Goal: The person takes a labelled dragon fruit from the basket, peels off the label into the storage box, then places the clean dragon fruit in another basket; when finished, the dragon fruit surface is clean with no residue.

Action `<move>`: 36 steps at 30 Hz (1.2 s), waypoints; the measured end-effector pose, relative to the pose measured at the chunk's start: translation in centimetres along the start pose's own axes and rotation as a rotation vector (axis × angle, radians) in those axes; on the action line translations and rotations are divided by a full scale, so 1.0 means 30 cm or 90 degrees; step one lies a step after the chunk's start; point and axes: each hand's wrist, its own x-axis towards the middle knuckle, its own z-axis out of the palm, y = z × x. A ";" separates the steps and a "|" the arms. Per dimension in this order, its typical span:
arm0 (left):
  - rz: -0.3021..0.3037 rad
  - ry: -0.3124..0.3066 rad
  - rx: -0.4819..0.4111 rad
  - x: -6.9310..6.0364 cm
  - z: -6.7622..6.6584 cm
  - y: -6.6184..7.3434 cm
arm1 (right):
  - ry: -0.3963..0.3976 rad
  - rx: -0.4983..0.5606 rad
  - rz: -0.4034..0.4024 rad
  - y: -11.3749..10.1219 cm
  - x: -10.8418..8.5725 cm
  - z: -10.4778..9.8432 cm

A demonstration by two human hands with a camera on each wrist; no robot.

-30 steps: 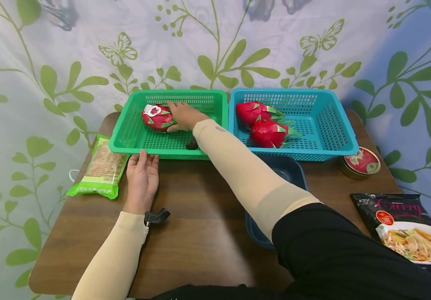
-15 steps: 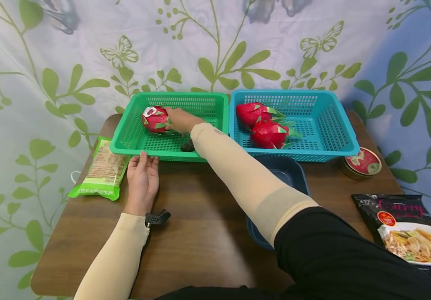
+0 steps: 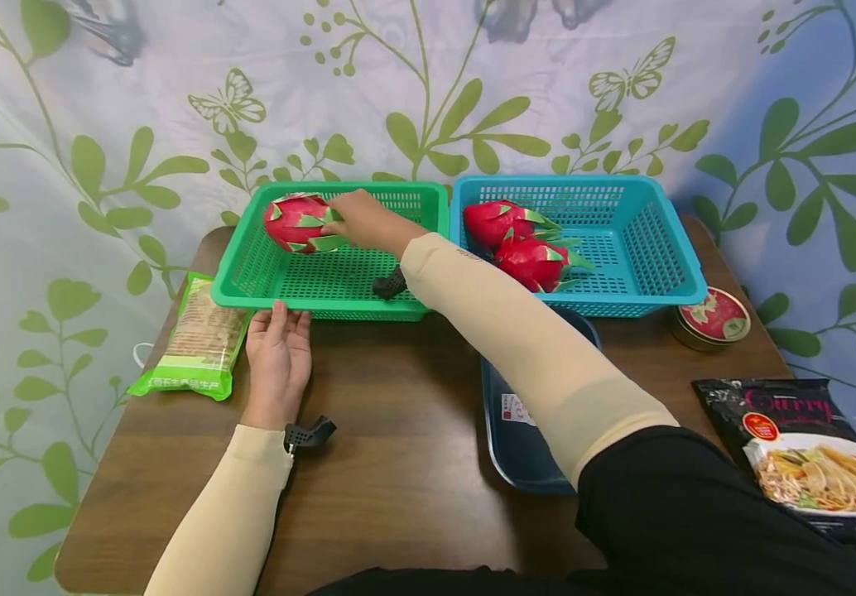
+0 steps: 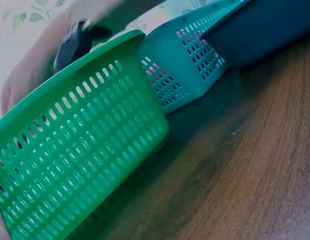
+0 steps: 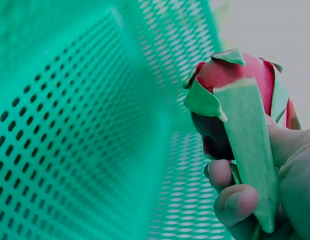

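My right hand [image 3: 370,219] grips a dragon fruit [image 3: 297,222] by its leafy end, inside the left part of the green basket [image 3: 339,310]. In the right wrist view, fingers [image 5: 237,202] curl round the long green scales of the dragon fruit [image 5: 239,100], which hangs off the basket floor. Palm up, my left hand [image 3: 276,364] rests at the front of the green basket, its fingertips touching the wall under the rim and its thumb at the rim. Only a sliver of that hand shows in the left wrist view, beside the green basket [image 4: 85,145].
A blue basket [image 3: 637,248] on the right holds two dragon fruits [image 3: 532,263]. Before it stands a dark blue tub [image 3: 525,455], partly under my right arm. A green-edged food packet [image 3: 200,339] lies left, a round tin [image 3: 713,319] and a black curry noodle packet [image 3: 800,447] right.
My right hand has closed round the dragon fruit's leafy end and raised it slightly, up and to the left. The left hand stays at the basket's front.
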 end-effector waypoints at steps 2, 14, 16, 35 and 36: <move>0.001 -0.001 0.001 0.000 -0.001 0.000 | 0.005 -0.007 -0.021 -0.021 -0.046 -0.036; 0.015 0.018 -0.010 -0.007 -0.011 -0.005 | 0.065 0.004 -0.298 -0.043 -0.531 -0.033; 0.013 0.024 0.011 -0.007 -0.011 -0.006 | 0.055 0.010 -0.312 -0.027 -0.598 -0.005; -0.112 -0.173 0.192 -0.054 -0.056 -0.027 | -0.122 -0.006 -0.213 0.099 -0.778 0.223; -0.141 -0.249 0.226 -0.068 -0.066 -0.029 | -0.126 -0.009 -0.209 0.102 -0.779 0.227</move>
